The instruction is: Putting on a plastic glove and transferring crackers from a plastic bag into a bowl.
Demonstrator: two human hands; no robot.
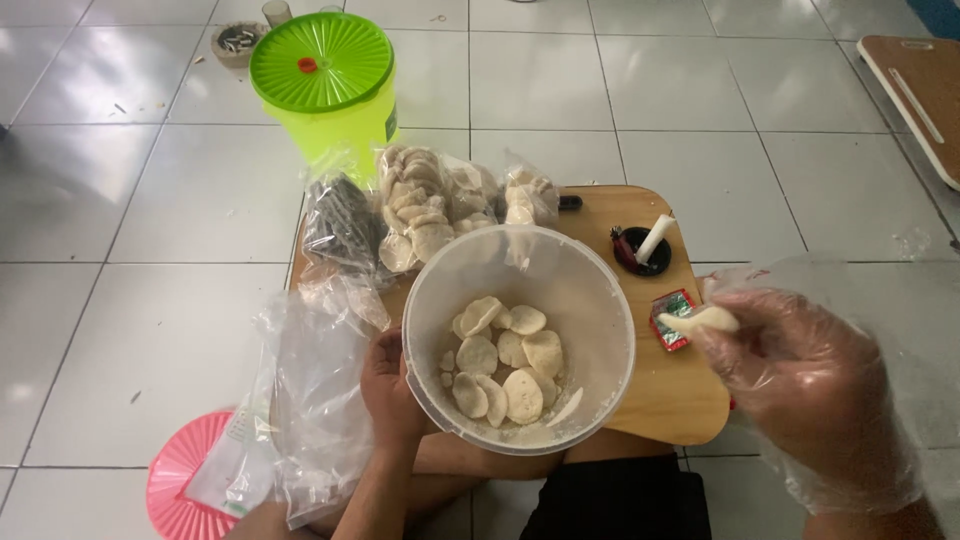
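Left hand [392,388] bare, fingers wrapped on the tub [520,340] rim, tilting it over the tray [660,390]. Right hand [810,385], in a plastic glove, pinches one cracker [700,321] just right of the tub, w/ more crackers inside it. Bagged crackers [430,205] behind the tub; green lid [322,60] further back.

Low wooden bench [690,395] with rounded corners, standing on a floor [160,220] of pale glossy tiles. On the bench: clear plastic bags of pale round crackers [430,205], a small red-and-green sachet [672,318], and a round black holder [642,250] with a white stick. On the floor: a lime-green lidded plastic tub [325,85] and a pink round plastic lid [175,480].
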